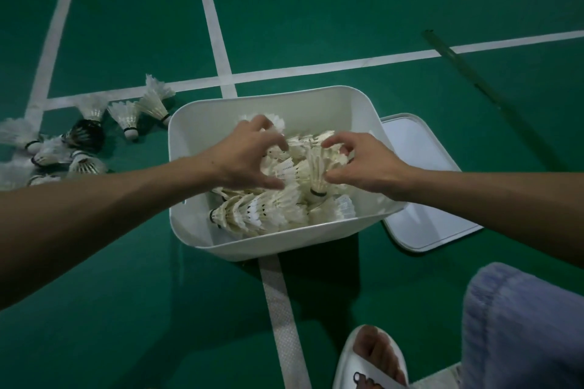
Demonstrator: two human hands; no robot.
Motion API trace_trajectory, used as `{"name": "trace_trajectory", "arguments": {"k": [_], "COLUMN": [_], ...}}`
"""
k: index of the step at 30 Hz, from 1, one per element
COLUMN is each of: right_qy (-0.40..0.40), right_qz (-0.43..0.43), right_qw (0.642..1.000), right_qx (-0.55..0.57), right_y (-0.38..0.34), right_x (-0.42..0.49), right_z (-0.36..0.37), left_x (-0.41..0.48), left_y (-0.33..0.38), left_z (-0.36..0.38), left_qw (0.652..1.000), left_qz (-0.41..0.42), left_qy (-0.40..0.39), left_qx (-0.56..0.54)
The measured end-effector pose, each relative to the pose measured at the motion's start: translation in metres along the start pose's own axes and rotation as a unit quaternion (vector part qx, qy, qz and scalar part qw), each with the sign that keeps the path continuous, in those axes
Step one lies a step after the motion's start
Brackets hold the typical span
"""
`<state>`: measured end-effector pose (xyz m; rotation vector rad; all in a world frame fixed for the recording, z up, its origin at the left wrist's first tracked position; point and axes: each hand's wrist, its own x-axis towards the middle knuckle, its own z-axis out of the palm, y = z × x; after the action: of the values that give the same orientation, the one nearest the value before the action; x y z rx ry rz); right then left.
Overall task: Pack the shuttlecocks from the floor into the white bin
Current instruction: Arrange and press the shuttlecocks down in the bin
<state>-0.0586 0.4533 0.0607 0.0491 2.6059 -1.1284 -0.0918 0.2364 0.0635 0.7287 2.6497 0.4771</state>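
Observation:
The white bin [202, 123] stands on the green court floor, holding several white feather shuttlecocks [265, 211], some nested in a row. Both hands are inside the bin above the pile. My left hand [246, 158] has its fingers curled and spread over the shuttlecocks. My right hand [363, 167] is clawed around an upright shuttlecock [317, 174], with fingers and thumb touching its feathers. Several more shuttlecocks [126, 118] lie on the floor to the left of the bin, one of them dark [85, 134].
The bin's white lid [417, 174] lies flat on the floor just right of the bin. White court lines cross the floor. A thin dark rod [458, 66] lies at the far right. My foot in a white slipper [373, 360] and my knee [521, 325] are at the bottom right.

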Motion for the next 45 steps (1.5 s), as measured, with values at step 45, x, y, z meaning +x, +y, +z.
{"name": "trace_trajectory", "arguments": {"k": [45], "right_qy": [-0.083], "right_qz": [-0.109], "right_qw": [0.972], "right_qx": [-0.192], "right_y": [0.002], "right_x": [0.009], "right_z": [0.041], "left_x": [0.010], "left_y": [-0.011], "left_z": [0.028], "left_qw": [0.990], "left_qz": [0.062], "left_qy": [0.021], "left_qx": [0.128]}}
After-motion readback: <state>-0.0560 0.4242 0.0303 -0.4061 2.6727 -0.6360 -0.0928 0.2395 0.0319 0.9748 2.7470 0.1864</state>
